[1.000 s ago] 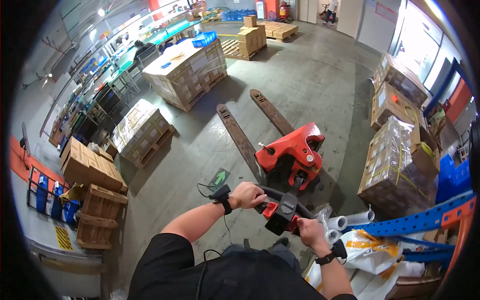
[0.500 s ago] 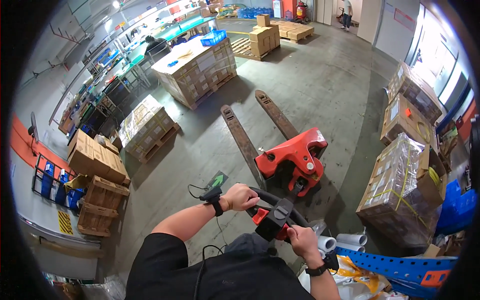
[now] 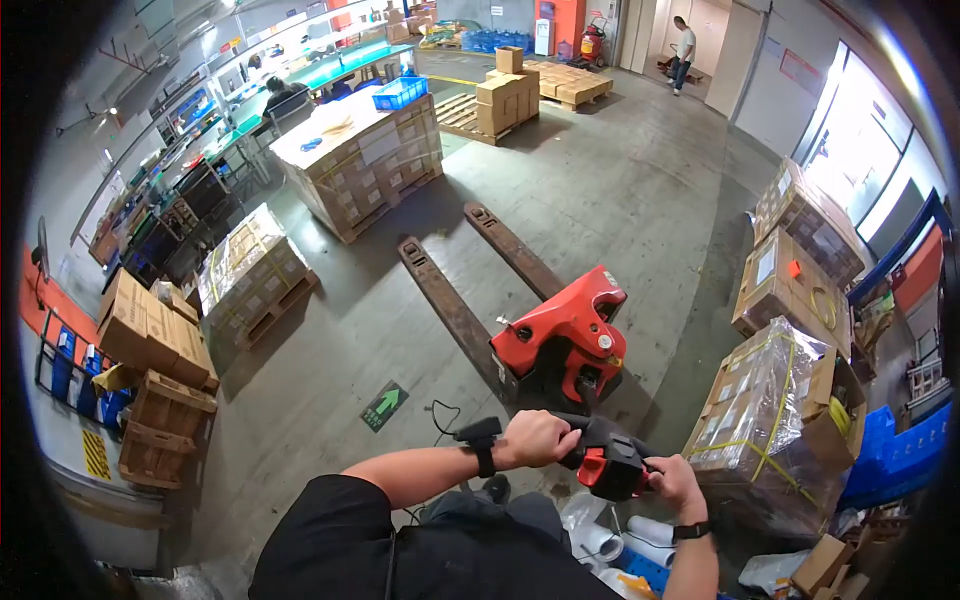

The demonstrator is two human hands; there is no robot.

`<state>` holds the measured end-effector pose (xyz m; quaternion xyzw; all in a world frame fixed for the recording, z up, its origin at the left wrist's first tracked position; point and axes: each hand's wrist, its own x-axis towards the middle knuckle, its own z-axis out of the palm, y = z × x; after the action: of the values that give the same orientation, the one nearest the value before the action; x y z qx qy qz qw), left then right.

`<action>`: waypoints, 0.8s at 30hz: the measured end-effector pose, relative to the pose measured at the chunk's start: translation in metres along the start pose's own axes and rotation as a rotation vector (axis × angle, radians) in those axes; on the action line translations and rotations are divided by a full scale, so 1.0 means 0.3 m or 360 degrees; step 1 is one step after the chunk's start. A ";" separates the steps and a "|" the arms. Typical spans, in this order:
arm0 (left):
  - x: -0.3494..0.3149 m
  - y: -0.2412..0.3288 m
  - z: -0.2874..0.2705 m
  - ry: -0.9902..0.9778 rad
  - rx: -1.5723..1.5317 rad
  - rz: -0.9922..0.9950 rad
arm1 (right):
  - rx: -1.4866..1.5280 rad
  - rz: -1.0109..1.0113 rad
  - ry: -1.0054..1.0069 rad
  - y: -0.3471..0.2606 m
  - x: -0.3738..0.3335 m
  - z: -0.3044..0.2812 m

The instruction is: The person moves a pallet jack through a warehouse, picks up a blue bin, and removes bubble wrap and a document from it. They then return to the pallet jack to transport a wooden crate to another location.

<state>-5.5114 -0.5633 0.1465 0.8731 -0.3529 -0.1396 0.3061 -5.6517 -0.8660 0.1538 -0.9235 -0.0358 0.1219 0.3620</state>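
Note:
In front of me stands a red pallet jack [image 3: 562, 330], its two rusty brown forks [image 3: 445, 300] pointing away to the upper left, with nothing on them. My left hand [image 3: 541, 438] is closed round the left side of its black control handle [image 3: 612, 462], which has red parts. On the right side of the same handle, my right hand [image 3: 677, 482] is closed too. Each wrist wears a black strap, and a black cable trails from the left one. A green arrow floor sign [image 3: 384, 405] lies left of the jack.
Beyond the forks stands a large pallet of boxes [image 3: 365, 165] topped by a blue crate [image 3: 400, 93]. A smaller wrapped pallet [image 3: 255, 270] is at left. Wrapped cartons [image 3: 765, 410] line the right side, with white rolls [image 3: 600, 542] nearby. A person [image 3: 684, 55] stands near the far doorway.
The handle and both my hands have swung to the right. The jack and surroundings appear shifted left and lower in view. The far person shows more fully.

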 end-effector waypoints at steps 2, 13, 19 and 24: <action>0.076 0.024 0.000 0.0020 -0.0022 0.0003 | 0.0043 -0.0027 -0.0037 0.039 0.046 -0.083; 0.448 0.188 -0.037 0.0196 -0.0029 -0.0147 | 0.0286 -0.0113 -0.0241 0.290 0.298 -0.487; 0.554 0.290 -0.048 0.0114 -0.0041 -0.0381 | 0.0363 -0.0166 -0.0401 0.323 0.391 -0.671; 0.655 0.436 0.026 0.0235 -0.0111 -0.0701 | 0.0229 -0.0220 -0.0621 0.461 0.527 -0.854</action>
<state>-5.4445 -0.7783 0.2177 0.9257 -0.1255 -0.1510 0.3233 -5.4373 -1.1123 0.2101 -0.8495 -0.1598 0.2755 0.4206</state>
